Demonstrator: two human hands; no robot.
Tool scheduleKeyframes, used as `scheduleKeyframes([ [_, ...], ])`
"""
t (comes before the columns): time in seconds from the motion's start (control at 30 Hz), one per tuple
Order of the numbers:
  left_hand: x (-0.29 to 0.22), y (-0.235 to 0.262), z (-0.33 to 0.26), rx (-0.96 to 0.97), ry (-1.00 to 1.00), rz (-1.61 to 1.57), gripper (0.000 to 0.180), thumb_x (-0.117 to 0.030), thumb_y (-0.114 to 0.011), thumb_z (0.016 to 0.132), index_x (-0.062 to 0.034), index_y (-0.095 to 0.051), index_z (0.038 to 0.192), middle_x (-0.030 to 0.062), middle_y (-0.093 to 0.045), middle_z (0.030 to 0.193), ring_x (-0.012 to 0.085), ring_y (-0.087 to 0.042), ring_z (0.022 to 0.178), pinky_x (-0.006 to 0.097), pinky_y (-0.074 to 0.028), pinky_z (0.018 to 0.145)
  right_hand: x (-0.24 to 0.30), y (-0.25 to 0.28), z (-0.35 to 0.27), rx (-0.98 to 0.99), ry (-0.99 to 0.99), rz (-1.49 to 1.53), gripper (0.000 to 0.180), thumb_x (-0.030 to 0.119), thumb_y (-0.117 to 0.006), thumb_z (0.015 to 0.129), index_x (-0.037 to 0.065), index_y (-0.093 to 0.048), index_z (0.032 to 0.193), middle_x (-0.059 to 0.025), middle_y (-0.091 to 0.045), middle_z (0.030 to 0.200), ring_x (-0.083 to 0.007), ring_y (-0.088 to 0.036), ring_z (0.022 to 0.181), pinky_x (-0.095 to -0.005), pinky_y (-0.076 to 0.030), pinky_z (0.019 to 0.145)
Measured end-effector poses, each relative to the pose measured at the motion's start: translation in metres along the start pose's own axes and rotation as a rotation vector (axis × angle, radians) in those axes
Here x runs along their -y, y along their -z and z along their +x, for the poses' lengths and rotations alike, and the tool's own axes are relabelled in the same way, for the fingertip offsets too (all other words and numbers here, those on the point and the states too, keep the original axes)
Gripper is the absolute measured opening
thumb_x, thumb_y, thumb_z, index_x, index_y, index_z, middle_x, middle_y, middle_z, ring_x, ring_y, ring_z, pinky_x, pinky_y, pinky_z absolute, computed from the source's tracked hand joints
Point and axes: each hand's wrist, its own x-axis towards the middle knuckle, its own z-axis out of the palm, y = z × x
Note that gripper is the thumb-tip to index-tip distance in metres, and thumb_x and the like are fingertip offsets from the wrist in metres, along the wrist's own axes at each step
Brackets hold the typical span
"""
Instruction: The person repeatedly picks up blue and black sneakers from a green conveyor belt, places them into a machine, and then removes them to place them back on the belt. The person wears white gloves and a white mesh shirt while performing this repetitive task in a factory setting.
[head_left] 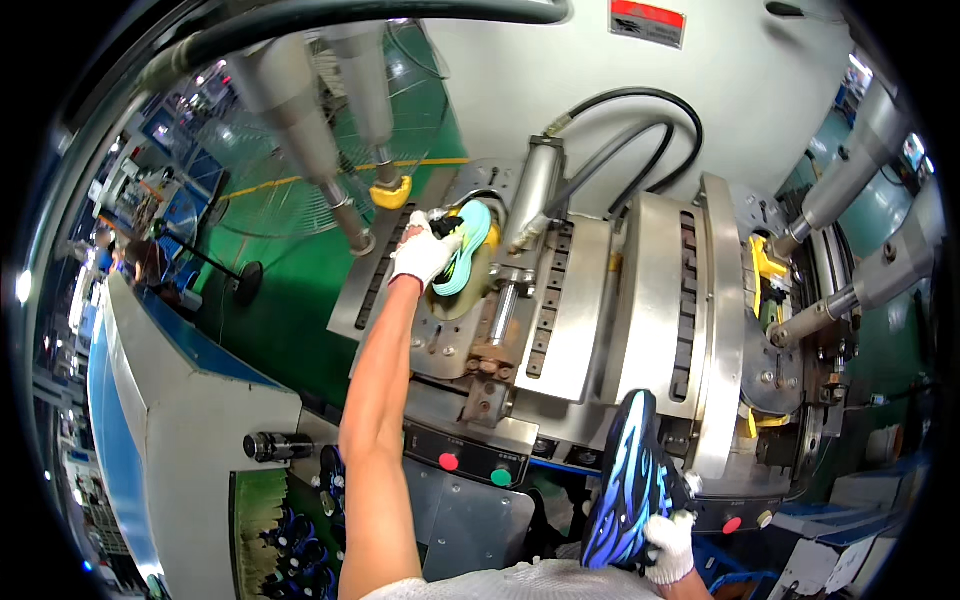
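Note:
My left hand (pixel 422 254), in a white knit glove, is stretched out to the left station of a machine. Its fingers are closed on a black-and-yellow shoe (pixel 466 250), whose turquoise sole faces me; the shoe sits at the station's yellow pad, and I cannot tell if it rests there. Low at the right, my right hand (pixel 672 548), gloved the same way, grips a second shoe (pixel 628 490) near its lower end. That shoe is black with blue and purple streaks, its narrower end pointing up, in front of the machine's metal covers.
Metal press arms (pixel 290 120) with a yellow pad (pixel 391 192) hang over the left station. More arms (pixel 850 190) reach into the right station. A red button (pixel 449 461) and a green button (pixel 502 477) line the front panel. Several shoes (pixel 300 550) lie at lower left.

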Motion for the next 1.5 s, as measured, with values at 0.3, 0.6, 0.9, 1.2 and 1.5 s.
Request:
scheduleKeyframes([
  [0.3, 0.069, 0.12, -0.274, -0.296, -0.004, -0.502, 0.059, -0.012, -0.085, 0.08, 0.0028, -0.057, 0.129, 0.0144, -0.068, 0.109, 0.023, -0.066, 0.099, 0.037, -0.053, 0.092, 0.043, -0.21, 0.161, 0.3, 0.174, -0.029, 0.02, 0.009, -0.07, 0.094, 0.003, -0.065, 0.112, -0.008, -0.072, 0.1, -0.0177, -0.072, 0.083, -0.036, -0.062, 0.077],
  [0.6, 0.214, -0.037, -0.544, -0.204, 0.695, -0.788, 0.057, -0.011, -0.084, 0.077, 0.0027, -0.057, 0.126, 0.0147, -0.068, 0.111, 0.0277, -0.068, 0.105, 0.038, -0.053, 0.095, 0.139, -0.19, 0.62, -0.818, 0.857, -2.092, 0.035, 0.037, -0.06, 0.093, 0.012, -0.071, 0.115, -0.018, -0.073, 0.122, -0.0262, -0.071, 0.099, -0.0423, -0.056, 0.093],
  [0.9, 0.195, -0.21, -0.75, -0.204, 1.197, 0.007, 0.05, -0.051, -0.07, 0.087, -0.0152, -0.063, 0.12, 0.0144, -0.071, 0.1, 0.0329, -0.071, 0.085, 0.047, -0.052, 0.073, 0.096, -0.25, 0.618, 0.19, 0.64, -1.776, 0.039, 0.037, -0.05, 0.106, 0.009, -0.062, 0.13, -0.0108, -0.064, 0.124, -0.0253, -0.058, 0.111, -0.0462, -0.05, 0.097],
  [1.2, 0.203, -0.192, -0.735, -0.496, 1.041, -0.473, 0.077, -0.035, -0.08, 0.081, -0.0083, -0.047, 0.145, 0.0207, -0.068, 0.125, 0.0415, -0.066, 0.113, 0.05, -0.051, 0.099, -0.042, -0.261, 0.273, 0.518, 0.838, -1.558, 0.067, 0.036, -0.06, 0.104, 0.005, -0.037, 0.159, -0.0194, -0.042, 0.16, -0.0309, -0.043, 0.147, -0.0434, -0.035, 0.122],
  [1.5, 0.265, -0.024, -0.72, -0.148, 1.103, -0.685, 0.081, -0.061, -0.072, 0.085, -0.0098, -0.056, 0.146, 0.0142, -0.065, 0.139, 0.0278, -0.063, 0.129, 0.044, -0.048, 0.108, -0.216, -0.081, 0.147, 0.312, 0.8, -2.559, 0.12, 0.048, -0.079, 0.075, -0.004, -0.017, 0.164, -0.0247, -0.015, 0.171, -0.0409, -0.011, 0.16, -0.0508, -0.01, 0.129],
])
